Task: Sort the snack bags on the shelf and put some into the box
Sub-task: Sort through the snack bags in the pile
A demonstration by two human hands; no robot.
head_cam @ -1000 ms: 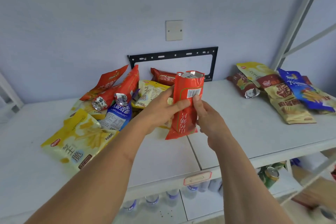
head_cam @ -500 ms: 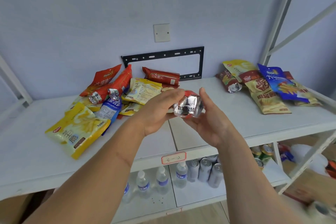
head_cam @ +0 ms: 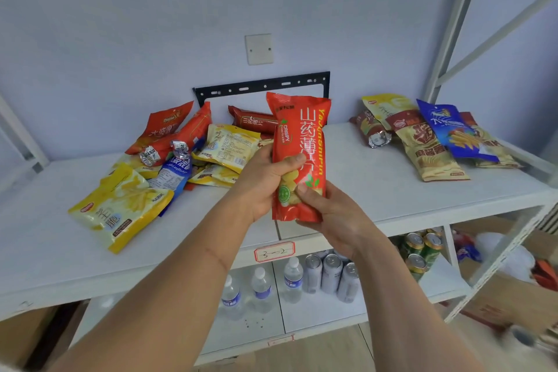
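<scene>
A person's 2 bare hands hold 1 tall red foil snack bag [head_cam: 297,157] upright above the near edge of a white shelf [head_cam: 377,190], its printed front turned toward the camera, probably so the label can be read before deciding where it belongs. The left hand [head_cam: 262,181] wraps its fingers round the bag's middle with the thumb pressed across the front; the right hand [head_cam: 329,214] cups the bag's lower end, thumb on the front and fingers curled behind. To the far left lies a loose heap of yellow, red and blue snack bags [head_cam: 169,166]; to the far right a smaller overlapping row of bags [head_cam: 428,136] looks already grouped. The lower shelf holds clear water bottles [head_cam: 262,287] and silver cans [head_cam: 330,276]. A brown cardboard box [head_cam: 513,302] sits at the lower right, blurred and partly behind the shelf frame, so its contents cannot be made out.
</scene>
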